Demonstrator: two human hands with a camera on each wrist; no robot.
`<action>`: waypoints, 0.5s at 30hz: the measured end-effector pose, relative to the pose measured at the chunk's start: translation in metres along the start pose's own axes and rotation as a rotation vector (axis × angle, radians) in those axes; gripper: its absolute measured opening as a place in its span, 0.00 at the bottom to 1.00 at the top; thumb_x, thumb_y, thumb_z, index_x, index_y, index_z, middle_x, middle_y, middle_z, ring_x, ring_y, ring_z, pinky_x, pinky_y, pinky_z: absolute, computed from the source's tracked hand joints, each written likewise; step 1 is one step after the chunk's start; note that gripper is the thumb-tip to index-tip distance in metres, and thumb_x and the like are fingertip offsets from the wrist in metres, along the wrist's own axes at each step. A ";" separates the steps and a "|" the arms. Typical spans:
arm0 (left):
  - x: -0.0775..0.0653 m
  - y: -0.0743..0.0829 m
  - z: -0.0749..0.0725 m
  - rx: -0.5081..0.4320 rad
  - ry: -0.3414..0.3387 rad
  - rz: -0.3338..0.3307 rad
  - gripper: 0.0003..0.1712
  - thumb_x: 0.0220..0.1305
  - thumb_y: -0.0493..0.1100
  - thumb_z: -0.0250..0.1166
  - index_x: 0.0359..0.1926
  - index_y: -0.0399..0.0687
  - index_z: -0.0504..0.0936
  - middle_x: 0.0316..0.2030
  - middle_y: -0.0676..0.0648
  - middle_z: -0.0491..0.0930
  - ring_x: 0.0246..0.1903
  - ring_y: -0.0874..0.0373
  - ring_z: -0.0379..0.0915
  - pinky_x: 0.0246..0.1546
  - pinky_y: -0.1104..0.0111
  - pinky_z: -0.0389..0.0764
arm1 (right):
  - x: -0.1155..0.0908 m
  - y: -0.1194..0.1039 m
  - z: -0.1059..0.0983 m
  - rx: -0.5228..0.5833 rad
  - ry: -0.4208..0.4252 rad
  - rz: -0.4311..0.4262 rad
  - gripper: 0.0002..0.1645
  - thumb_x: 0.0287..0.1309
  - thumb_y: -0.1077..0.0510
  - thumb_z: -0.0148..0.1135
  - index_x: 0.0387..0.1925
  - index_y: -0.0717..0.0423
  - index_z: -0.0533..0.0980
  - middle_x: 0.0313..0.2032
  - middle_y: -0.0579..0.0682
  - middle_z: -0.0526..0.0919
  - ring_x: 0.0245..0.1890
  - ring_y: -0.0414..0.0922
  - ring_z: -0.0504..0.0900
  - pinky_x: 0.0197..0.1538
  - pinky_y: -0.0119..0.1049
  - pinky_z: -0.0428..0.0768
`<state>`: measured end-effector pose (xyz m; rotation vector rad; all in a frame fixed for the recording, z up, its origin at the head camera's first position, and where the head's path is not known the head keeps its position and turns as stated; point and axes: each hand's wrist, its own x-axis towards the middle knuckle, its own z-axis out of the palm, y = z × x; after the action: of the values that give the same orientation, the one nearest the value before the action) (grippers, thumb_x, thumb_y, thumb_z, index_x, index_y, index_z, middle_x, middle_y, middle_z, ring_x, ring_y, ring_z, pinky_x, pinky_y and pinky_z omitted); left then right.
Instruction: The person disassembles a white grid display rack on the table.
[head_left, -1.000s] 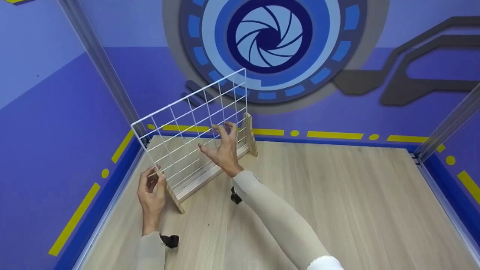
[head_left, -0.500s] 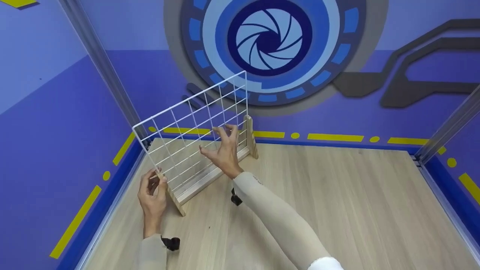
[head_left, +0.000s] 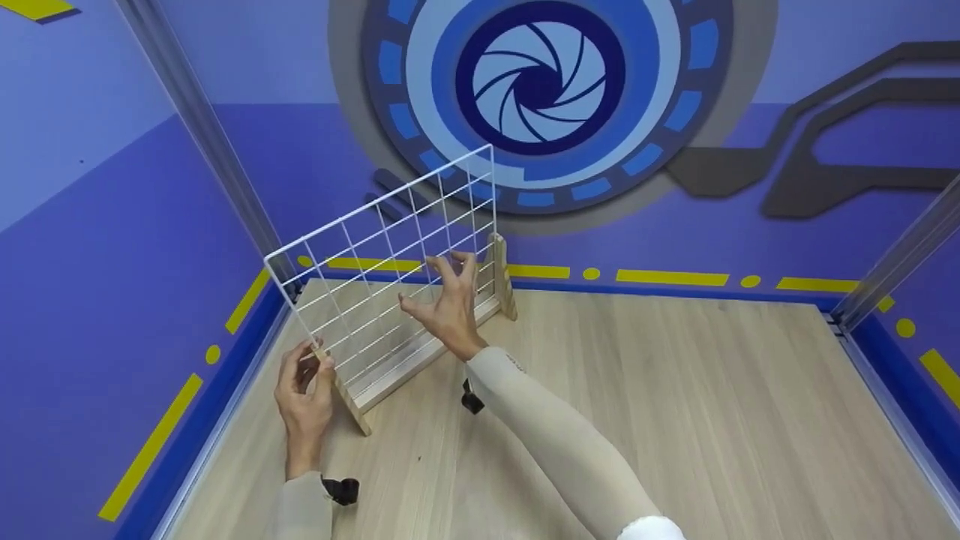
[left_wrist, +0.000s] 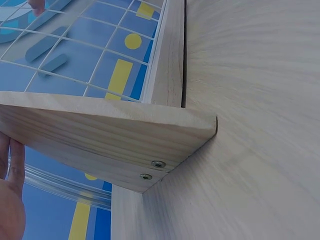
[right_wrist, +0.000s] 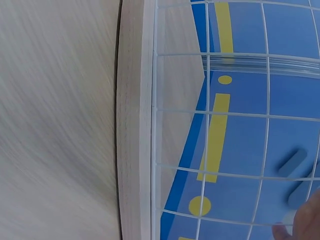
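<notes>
A white wire grid panel [head_left: 382, 247] stands upright in a wooden base, running diagonally across the left part of the table in the head view. The base has a long bottom rail [head_left: 401, 375] and two wooden end boards, near [head_left: 349, 397] and far [head_left: 504, 277]. My left hand [head_left: 304, 394] holds the top of the near end board between thumb and fingers; in the left wrist view its fingers [left_wrist: 16, 167] lie against the board's outer face. In front of the mesh is my right hand [head_left: 448, 307], thumb and fingers spread apart, nothing between them. Whether its fingertips touch the wires I cannot tell.
The wood-grain table [head_left: 675, 390] is bounded by blue printed walls [head_left: 637, 240] at the back and sides. Metal posts rise at the back left [head_left: 202, 127] and back right [head_left: 900, 251] corners. Two screws [left_wrist: 158, 164] show on the near end board.
The whole scene has shifted slightly down in the head view. Both hands and the grid stand keep the same places relative to each other.
</notes>
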<state>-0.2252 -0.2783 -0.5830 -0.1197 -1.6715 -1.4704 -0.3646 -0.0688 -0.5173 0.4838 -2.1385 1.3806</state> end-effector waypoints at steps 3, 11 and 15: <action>0.001 0.001 -0.001 0.014 -0.010 0.007 0.23 0.62 0.18 0.65 0.59 0.22 0.79 0.51 0.28 0.80 0.47 0.65 0.84 0.54 0.78 0.83 | 0.000 0.000 0.000 -0.003 0.005 -0.006 0.39 0.40 0.45 0.87 0.56 0.53 0.83 0.65 0.63 0.68 0.67 0.59 0.70 0.69 0.60 0.76; 0.003 0.000 -0.003 0.051 -0.019 0.059 0.23 0.59 0.14 0.64 0.58 0.17 0.79 0.47 0.34 0.81 0.44 0.65 0.83 0.52 0.80 0.83 | 0.001 0.000 0.001 -0.021 0.020 -0.026 0.38 0.38 0.47 0.87 0.54 0.49 0.83 0.63 0.62 0.69 0.65 0.57 0.72 0.67 0.54 0.77; 0.002 -0.002 -0.002 0.061 -0.019 0.073 0.24 0.58 0.13 0.62 0.58 0.16 0.78 0.46 0.23 0.77 0.44 0.69 0.81 0.52 0.81 0.82 | 0.000 0.001 0.001 -0.028 0.014 -0.024 0.37 0.38 0.46 0.87 0.54 0.49 0.83 0.63 0.61 0.69 0.65 0.57 0.72 0.67 0.55 0.77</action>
<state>-0.2264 -0.2817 -0.5829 -0.1602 -1.7078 -1.3665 -0.3657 -0.0692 -0.5180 0.4861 -2.1311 1.3356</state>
